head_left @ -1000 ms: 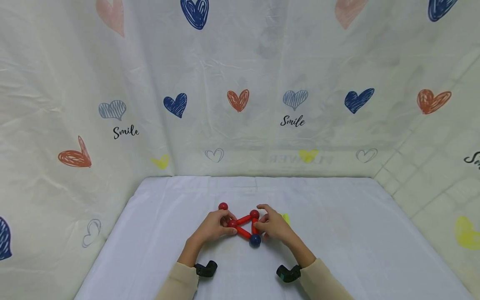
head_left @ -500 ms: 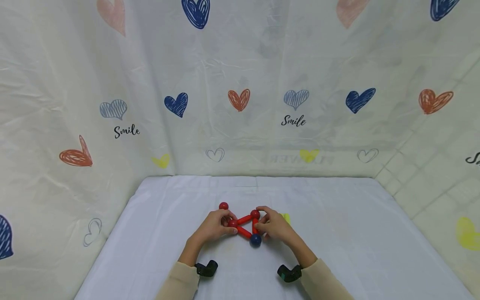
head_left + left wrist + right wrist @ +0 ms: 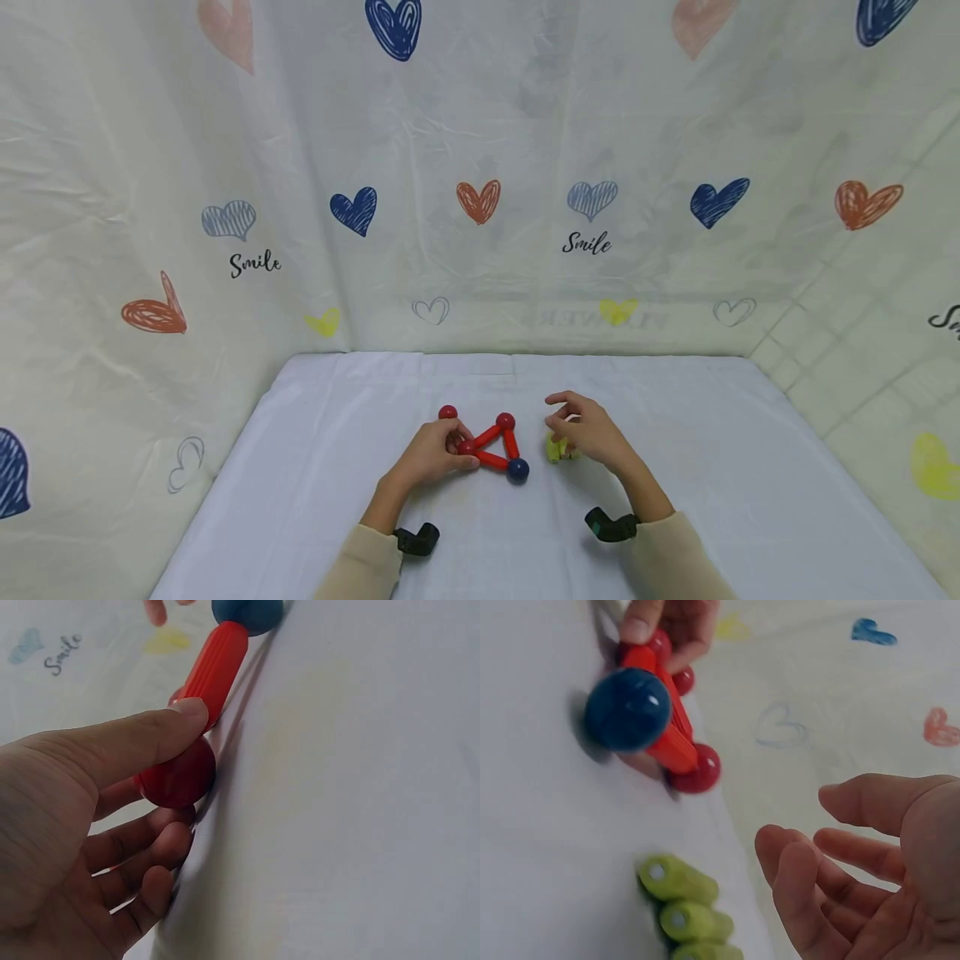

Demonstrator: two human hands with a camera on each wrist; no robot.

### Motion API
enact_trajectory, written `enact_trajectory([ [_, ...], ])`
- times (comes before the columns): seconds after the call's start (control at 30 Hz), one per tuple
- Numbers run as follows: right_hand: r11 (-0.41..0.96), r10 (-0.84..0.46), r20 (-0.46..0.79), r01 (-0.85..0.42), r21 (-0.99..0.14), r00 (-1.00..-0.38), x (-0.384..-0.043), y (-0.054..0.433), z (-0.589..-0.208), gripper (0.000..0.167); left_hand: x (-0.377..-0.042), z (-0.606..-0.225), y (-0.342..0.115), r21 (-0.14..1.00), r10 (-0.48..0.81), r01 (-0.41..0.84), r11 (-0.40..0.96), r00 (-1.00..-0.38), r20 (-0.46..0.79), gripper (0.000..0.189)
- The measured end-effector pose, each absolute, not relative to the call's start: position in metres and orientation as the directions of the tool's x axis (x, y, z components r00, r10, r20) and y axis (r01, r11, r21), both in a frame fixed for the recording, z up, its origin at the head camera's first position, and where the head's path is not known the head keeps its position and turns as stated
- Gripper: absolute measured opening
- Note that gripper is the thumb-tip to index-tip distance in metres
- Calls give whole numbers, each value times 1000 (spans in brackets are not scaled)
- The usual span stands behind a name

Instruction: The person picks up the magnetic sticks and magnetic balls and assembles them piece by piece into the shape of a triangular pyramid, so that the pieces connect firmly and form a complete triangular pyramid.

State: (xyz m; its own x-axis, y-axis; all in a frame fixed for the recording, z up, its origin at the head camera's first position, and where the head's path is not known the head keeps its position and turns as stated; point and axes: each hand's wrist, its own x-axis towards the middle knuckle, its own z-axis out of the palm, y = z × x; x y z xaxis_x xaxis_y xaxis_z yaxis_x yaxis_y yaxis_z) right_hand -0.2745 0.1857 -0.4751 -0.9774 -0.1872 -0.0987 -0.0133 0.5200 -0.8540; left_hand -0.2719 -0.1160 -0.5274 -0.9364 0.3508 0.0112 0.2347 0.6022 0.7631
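A magnetic triangle of red rods (image 3: 492, 460) lies on the white cloth. Its corners are a red ball (image 3: 180, 774) at the left, another red ball (image 3: 506, 421) at the back and a dark blue ball (image 3: 628, 709) at the front right. My left hand (image 3: 429, 452) pinches the left corner ball, its thumb also touching the rod's end. To the right of the triangle, my right hand (image 3: 588, 429) hovers above a row of yellow-green rods (image 3: 679, 879), with loosely bent fingers and nothing held. That hand partly covers the rods in the head view.
A separate-looking red ball (image 3: 447, 412) sits just beyond my left hand; whether it joins anything is hidden. The white-covered table (image 3: 360, 383) ends at a hanging sheet (image 3: 525, 275) printed with hearts.
My right hand has let go of the triangle's right side and moved right, over the yellow-green rods. The triangle has turned slightly, its blue ball shifting right. My left hand keeps its hold.
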Motion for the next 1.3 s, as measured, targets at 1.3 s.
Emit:
enact_trajectory([
  [1.3,746,-90,-202,69,-663,-975,-270,224,-499,38,-273,-531,-119,772,369,247,585,-929,18,34],
])
